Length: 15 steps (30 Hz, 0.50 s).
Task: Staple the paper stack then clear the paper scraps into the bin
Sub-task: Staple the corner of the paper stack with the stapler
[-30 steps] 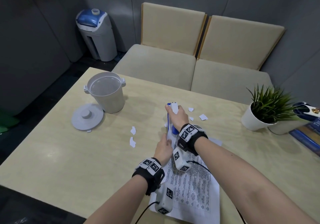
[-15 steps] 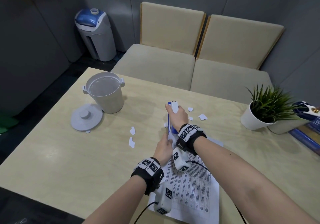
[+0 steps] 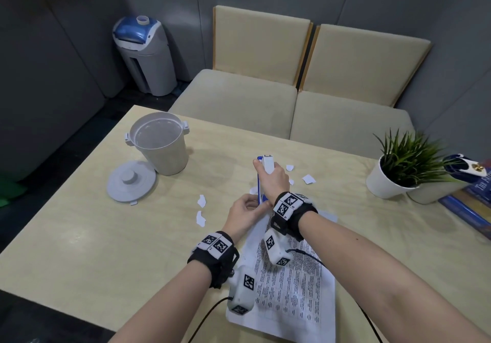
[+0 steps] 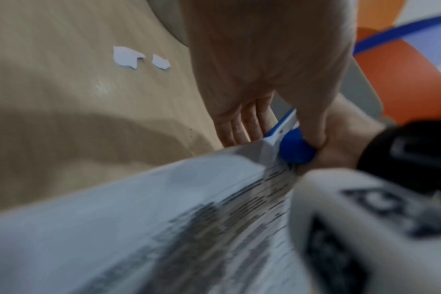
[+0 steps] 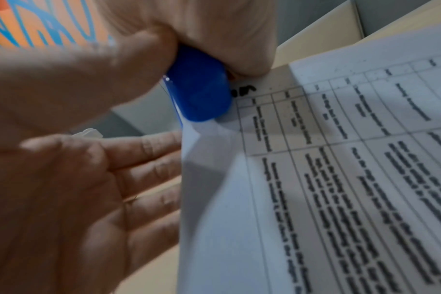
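My right hand [image 3: 271, 176] grips a blue and white stapler [image 3: 267, 164], held steeply nose-down on the top left corner of the printed paper stack [image 3: 292, 289]. In the right wrist view the stapler's blue end [image 5: 199, 89] sits on that corner of the paper stack [image 5: 340, 179]. My left hand [image 3: 249, 208] pinches the raised corner, straight fingers [image 4: 239, 127] under the sheets and thumb on top beside the stapler [image 4: 296, 149]. White paper scraps lie on the table at left [image 3: 202, 200] [image 3: 200, 218] and beyond the stapler [image 3: 308, 178] [image 3: 289, 167]. The open grey bin [image 3: 162, 146] stands far left.
The bin's lid [image 3: 131, 182] lies flat beside the bin. A potted plant [image 3: 393, 172] and a pile of books [image 3: 473, 199] occupy the right edge. A beige sofa [image 3: 239, 98] runs behind the table, and a water dispenser [image 3: 144, 55] stands on the floor.
My left hand has slid forward to the stapler and lifted the paper's corner. The right hand and the stapler have barely moved.
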Each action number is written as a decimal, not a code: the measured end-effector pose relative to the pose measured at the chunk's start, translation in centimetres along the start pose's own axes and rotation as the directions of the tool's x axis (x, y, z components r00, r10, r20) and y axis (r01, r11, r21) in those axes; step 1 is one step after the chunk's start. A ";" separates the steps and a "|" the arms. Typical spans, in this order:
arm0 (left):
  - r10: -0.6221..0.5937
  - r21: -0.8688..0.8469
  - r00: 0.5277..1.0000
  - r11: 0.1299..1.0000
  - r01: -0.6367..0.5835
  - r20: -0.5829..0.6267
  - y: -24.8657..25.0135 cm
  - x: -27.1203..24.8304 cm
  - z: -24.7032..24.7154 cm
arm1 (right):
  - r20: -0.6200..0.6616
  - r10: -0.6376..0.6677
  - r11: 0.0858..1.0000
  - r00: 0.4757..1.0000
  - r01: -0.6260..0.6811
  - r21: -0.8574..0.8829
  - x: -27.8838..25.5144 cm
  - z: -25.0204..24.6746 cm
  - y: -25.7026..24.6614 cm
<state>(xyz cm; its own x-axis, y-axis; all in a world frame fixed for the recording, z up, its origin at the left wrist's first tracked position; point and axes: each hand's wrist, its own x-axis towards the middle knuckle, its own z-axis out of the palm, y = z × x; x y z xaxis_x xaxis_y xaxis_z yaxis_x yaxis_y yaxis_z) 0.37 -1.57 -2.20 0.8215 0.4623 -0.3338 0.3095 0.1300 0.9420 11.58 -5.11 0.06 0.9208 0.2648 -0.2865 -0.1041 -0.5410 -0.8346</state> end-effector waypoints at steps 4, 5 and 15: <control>-0.009 0.020 1.000 1.000 0.009 0.020 0.5 0.7 -0.4 | -0.006 -0.012 1.000 1.000 0.012 0.018 -0.2 -0.4 0.0; -0.011 0.035 0.999 0.999 0.010 0.035 0.9 0.6 -0.4 | -0.007 -0.016 1.000 1.000 0.016 0.026 -0.3 -0.5 -0.1; 0.117 0.254 0.991 0.962 -0.098 -0.059 0.9 -0.3 0.4 | -0.054 0.021 0.998 0.998 -0.017 0.067 -0.5 -0.5 -0.2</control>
<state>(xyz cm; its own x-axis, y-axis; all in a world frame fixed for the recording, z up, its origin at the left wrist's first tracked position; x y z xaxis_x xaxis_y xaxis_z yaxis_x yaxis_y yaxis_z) 0.64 -1.95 -1.28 0.8222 0.5255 -0.2187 0.3386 -0.1426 0.9301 11.36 -5.47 0.60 0.9373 0.2100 -0.2780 -0.1448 -0.4911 -0.8590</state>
